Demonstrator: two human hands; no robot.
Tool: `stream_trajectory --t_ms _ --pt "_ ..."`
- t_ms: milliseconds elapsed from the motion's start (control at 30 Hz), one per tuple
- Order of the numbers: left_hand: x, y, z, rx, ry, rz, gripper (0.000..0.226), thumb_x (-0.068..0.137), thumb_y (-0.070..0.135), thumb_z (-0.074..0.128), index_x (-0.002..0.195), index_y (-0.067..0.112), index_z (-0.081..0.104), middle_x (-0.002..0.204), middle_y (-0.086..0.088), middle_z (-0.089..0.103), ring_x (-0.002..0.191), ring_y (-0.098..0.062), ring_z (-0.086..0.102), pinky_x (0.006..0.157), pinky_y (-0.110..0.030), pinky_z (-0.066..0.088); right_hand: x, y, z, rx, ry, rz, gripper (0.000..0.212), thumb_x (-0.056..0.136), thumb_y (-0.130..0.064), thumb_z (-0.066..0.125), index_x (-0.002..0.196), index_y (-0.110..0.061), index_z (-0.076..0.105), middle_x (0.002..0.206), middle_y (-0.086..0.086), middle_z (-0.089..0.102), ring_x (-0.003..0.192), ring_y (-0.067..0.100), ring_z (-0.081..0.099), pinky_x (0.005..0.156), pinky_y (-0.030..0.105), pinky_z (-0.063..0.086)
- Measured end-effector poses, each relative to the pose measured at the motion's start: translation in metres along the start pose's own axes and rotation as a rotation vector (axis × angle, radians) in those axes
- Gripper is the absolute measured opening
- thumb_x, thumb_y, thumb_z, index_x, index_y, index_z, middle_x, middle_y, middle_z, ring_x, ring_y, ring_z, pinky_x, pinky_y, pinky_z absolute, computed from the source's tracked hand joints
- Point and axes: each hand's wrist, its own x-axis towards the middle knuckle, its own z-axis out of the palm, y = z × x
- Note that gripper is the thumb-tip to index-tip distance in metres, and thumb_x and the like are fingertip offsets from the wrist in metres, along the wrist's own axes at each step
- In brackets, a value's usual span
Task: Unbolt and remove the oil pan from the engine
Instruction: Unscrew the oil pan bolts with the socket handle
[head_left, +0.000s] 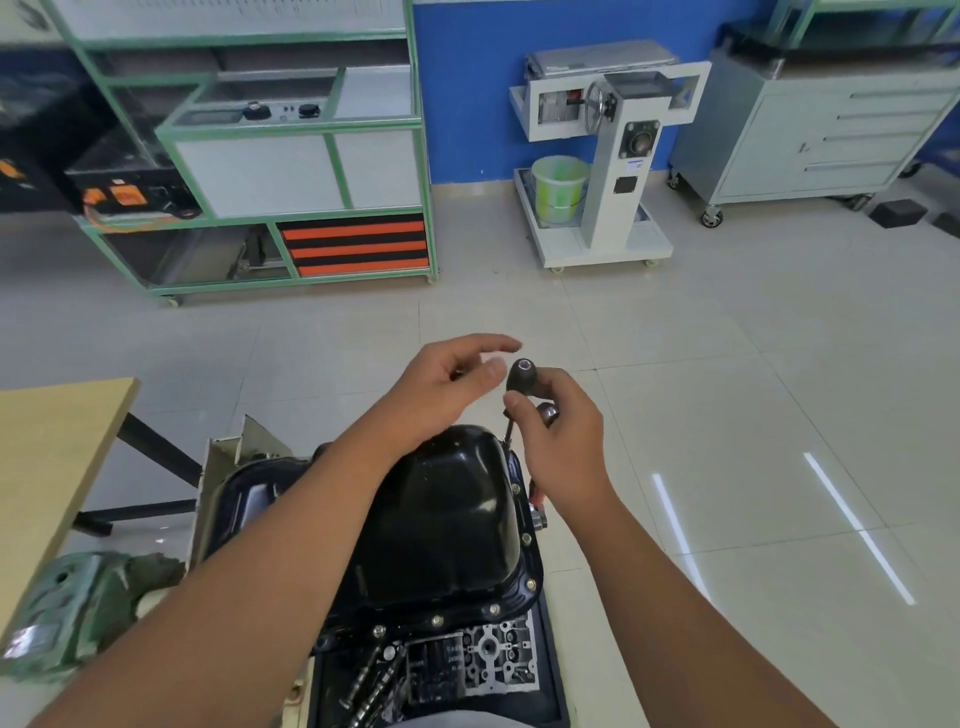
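From the head camera, the black oil pan (441, 514) sits upturned on the engine (467, 660) low in the middle of the view, its flange still carrying bolts (525, 538) along the right and near edges. So the unbolting step looks to be under way, with the pan not yet free.

The right hand (558, 431) is held above the pan's far right corner, fingers curled round a ratchet wrench (521, 375); its dark head points up and its shaft runs down through the grip. The left hand (441, 384) hovers just beside that head with fingers loosely spread; something small and dark may sit under its fingers, but the blur makes that uncertain.

The likely next move is to bring the tool's socket down squarely onto one of the remaining flange bolts and turn it loose, working round the rim before lifting the pan.

A wooden bench (57, 467) stands at the left. Across the tiled floor are a green-framed rack (291, 171) and a grey drawer cabinet (810, 130). No brand, label or writing is legible anywhere.
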Motion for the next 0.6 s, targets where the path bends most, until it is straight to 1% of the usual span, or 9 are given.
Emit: stream_trajectory --t_ms 67,133,233,300,367,433,533,567,600 --pt "-0.001 0.002 0.007 0.096 -0.063 0.036 0.033 0.094 0.048 0.061 0.123 0.063 0.063 0.079 0.022 0.062 0.080 0.002 0.061 0.081 -0.017 0.050 0.000 0.000 -0.002 0.001 -0.071 -0.040 0.021 0.099 -0.015 0.066 0.115 -0.029 0.069 0.103 -0.018 0.073 0.099 0.003 0.068 0.075 0.019 0.051" --pt "-0.001 -0.002 0.013 0.172 -0.082 0.075 0.035 0.095 0.038 0.062 0.120 0.063 0.063 0.103 0.025 0.070 0.103 -0.002 0.068 0.094 -0.022 0.053 0.000 -0.002 -0.007 -0.030 -0.165 -0.071 0.023 0.102 -0.019 0.062 0.123 -0.024 0.071 0.108 -0.013 0.074 0.103 0.005 0.068 0.074 0.022 0.053" --pt "-0.001 -0.005 0.013 0.290 -0.016 0.135 0.024 0.094 0.037 0.061 0.110 0.055 0.063 0.099 0.025 0.069 0.095 -0.004 0.069 0.083 -0.016 0.052 0.002 -0.001 -0.014 -0.155 -0.159 0.024 0.030 0.096 -0.031 0.070 0.125 -0.030 0.067 0.105 -0.012 0.071 0.094 0.000 0.066 0.071 0.018 0.048" --pt "-0.001 -0.007 0.011 0.293 0.041 0.113 0.017 0.091 0.043 0.064 0.102 0.055 0.060 0.089 0.023 0.069 0.084 -0.004 0.069 0.079 -0.023 0.052 0.001 0.004 -0.019 -0.129 -0.003 0.308 0.033 0.085 -0.026 0.076 0.115 -0.028 0.063 0.094 -0.005 0.067 0.068 0.007 0.062 0.063 0.022 0.045" --pt "-0.001 -0.009 0.011 0.321 0.061 0.074 0.018 0.084 0.056 0.067 0.095 0.048 0.056 0.084 0.012 0.072 0.078 -0.011 0.070 0.076 -0.038 0.056 0.003 0.010 -0.029 0.216 0.125 0.642 0.021 0.082 -0.006 0.063 0.101 -0.011 0.058 0.086 0.010 0.061 0.055 0.016 0.048 0.052 0.029 0.039" --pt "-0.003 -0.007 0.014 0.454 0.053 0.060 0.037 0.076 0.072 0.064 0.091 0.040 0.050 0.078 0.004 0.069 0.068 -0.015 0.066 0.066 -0.042 0.056 0.000 0.018 -0.044 0.646 0.205 0.856 0.016 0.085 0.010 0.043 0.094 -0.001 0.051 0.091 0.021 0.055 0.058 0.021 0.047 0.051 0.032 0.037" --pt "-0.003 -0.004 0.017 0.711 0.045 0.086 0.049 0.081 0.086 0.049 0.090 0.038 0.042 0.073 0.007 0.063 0.061 -0.013 0.057 0.055 -0.034 0.048 -0.013 0.039 -0.069 1.151 0.358 0.986 0.028 0.102 0.011 0.033 0.128 0.007 0.044 0.122 0.033 0.047 0.093 0.033 0.063 0.075 0.035 0.053" --pt "-0.003 -0.003 0.018 0.747 0.035 0.102 0.047 0.084 0.085 0.043 0.092 0.039 0.041 0.075 0.009 0.064 0.062 -0.010 0.057 0.056 -0.033 0.046 -0.018 0.042 -0.074 1.276 0.386 0.987 0.029 0.106 0.006 0.035 0.134 0.007 0.041 0.127 0.033 0.046 0.103 0.035 0.064 0.081 0.037 0.056" --pt "-0.003 -0.002 0.020 0.759 0.017 0.115 0.043 0.088 0.081 0.039 0.096 0.039 0.041 0.077 0.011 0.065 0.064 -0.007 0.058 0.056 -0.030 0.044 -0.022 0.044 -0.078 1.345 0.386 0.967 0.025 0.109 0.001 0.038 0.133 0.005 0.043 0.127 0.031 0.050 0.103 0.032 0.067 0.080 0.035 0.058"
